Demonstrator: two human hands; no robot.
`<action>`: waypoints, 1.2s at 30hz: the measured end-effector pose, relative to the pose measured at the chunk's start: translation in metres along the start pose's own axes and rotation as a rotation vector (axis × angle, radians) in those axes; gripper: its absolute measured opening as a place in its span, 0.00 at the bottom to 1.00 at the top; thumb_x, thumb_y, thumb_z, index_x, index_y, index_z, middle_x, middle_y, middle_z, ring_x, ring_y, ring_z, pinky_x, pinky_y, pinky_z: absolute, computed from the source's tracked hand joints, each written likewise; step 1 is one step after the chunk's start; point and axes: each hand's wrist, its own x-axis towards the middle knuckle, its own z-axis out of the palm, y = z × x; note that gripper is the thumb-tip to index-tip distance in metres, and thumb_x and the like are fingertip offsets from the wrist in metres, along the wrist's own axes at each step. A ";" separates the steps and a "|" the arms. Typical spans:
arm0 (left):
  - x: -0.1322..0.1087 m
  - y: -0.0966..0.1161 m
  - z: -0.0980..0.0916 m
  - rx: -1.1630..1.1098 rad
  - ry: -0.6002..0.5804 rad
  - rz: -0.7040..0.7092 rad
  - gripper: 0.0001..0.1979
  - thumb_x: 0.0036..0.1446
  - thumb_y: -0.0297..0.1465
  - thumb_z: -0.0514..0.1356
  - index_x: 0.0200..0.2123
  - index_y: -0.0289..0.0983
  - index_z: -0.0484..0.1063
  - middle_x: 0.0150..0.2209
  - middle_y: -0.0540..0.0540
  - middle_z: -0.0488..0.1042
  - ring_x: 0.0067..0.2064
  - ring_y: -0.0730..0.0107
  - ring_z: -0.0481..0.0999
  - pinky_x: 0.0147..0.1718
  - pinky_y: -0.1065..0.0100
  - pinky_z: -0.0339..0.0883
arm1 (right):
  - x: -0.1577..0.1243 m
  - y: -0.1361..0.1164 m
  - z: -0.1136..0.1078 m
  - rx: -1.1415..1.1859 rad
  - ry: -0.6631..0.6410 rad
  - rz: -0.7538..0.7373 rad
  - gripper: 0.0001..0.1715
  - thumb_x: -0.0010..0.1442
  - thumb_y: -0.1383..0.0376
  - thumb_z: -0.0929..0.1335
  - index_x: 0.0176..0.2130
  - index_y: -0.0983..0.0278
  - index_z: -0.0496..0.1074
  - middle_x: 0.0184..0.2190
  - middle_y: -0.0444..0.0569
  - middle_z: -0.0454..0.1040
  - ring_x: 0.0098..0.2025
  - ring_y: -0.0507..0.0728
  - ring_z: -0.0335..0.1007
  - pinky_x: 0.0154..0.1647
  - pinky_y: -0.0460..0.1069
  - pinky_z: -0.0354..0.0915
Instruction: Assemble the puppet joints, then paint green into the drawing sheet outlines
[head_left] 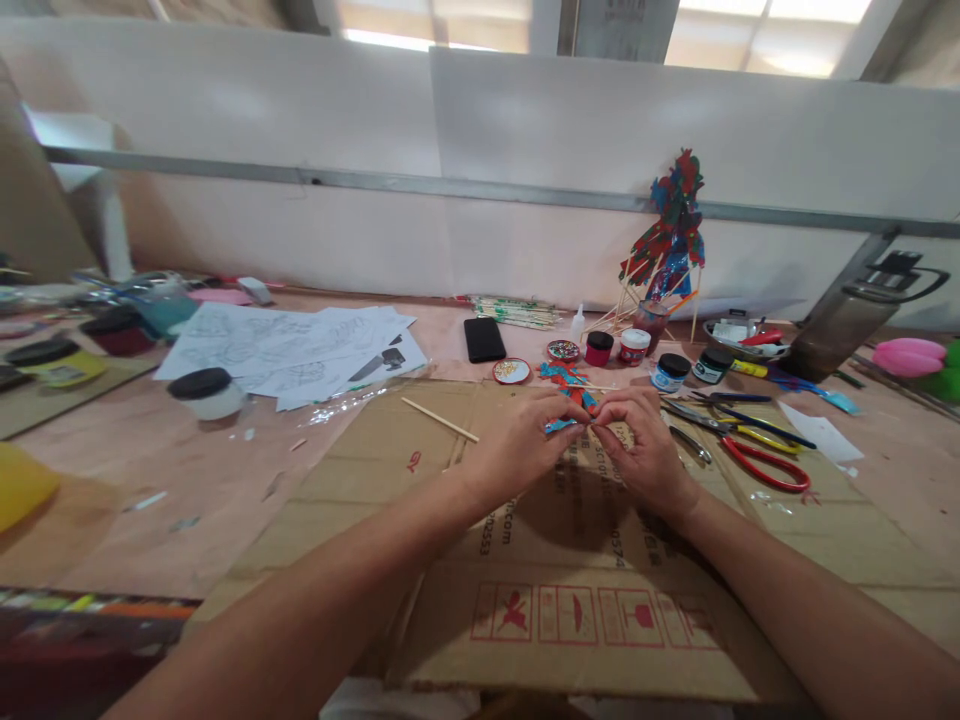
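My left hand and my right hand meet above the cardboard sheet, fingertips pinched together. Between and under the fingers shows a small blue-and-red painted piece, largely covered by my left hand. The left fingers are closed on it. My right thumb and forefinger are pressed together at its edge; what they pinch is too small to make out. Just beyond the hands lies another blue-and-red painted cutout, with a thin stick beside it. To the left, a wooden stick rests on the cardboard.
Right of my hands lie red-handled scissors and several pliers. Behind stand paint jars, a lid of beads, a black phone and a cup of painted cutouts on sticks. Drawings lie left; a bottle stands right.
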 end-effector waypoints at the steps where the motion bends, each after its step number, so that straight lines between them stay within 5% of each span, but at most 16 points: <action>1: 0.001 0.001 0.001 -0.018 0.002 -0.016 0.06 0.60 0.27 0.61 0.38 0.39 0.79 0.39 0.47 0.81 0.42 0.65 0.78 0.46 0.64 0.69 | 0.000 0.000 0.000 -0.005 0.005 -0.002 0.05 0.62 0.68 0.68 0.37 0.59 0.66 0.38 0.48 0.73 0.44 0.58 0.68 0.48 0.56 0.63; 11: 0.005 0.004 0.008 -0.091 -0.004 -0.122 0.07 0.54 0.22 0.62 0.34 0.38 0.79 0.34 0.49 0.81 0.35 0.70 0.78 0.37 0.70 0.69 | -0.002 0.002 0.000 -0.032 0.010 -0.011 0.05 0.62 0.67 0.68 0.37 0.58 0.66 0.38 0.47 0.74 0.45 0.58 0.69 0.49 0.57 0.62; 21: 0.003 0.014 0.014 0.012 0.139 -0.131 0.07 0.55 0.23 0.60 0.33 0.38 0.77 0.30 0.50 0.80 0.32 0.71 0.77 0.36 0.70 0.69 | 0.001 -0.006 -0.006 -0.273 0.059 0.000 0.03 0.61 0.66 0.70 0.37 0.61 0.70 0.42 0.51 0.70 0.46 0.61 0.65 0.47 0.58 0.59; 36: 0.000 0.014 0.016 0.076 0.127 -0.141 0.07 0.55 0.23 0.60 0.34 0.39 0.78 0.32 0.50 0.80 0.34 0.69 0.77 0.37 0.69 0.70 | 0.001 -0.013 -0.007 -0.319 0.041 0.000 0.05 0.57 0.68 0.70 0.36 0.59 0.71 0.40 0.51 0.71 0.46 0.62 0.63 0.46 0.58 0.59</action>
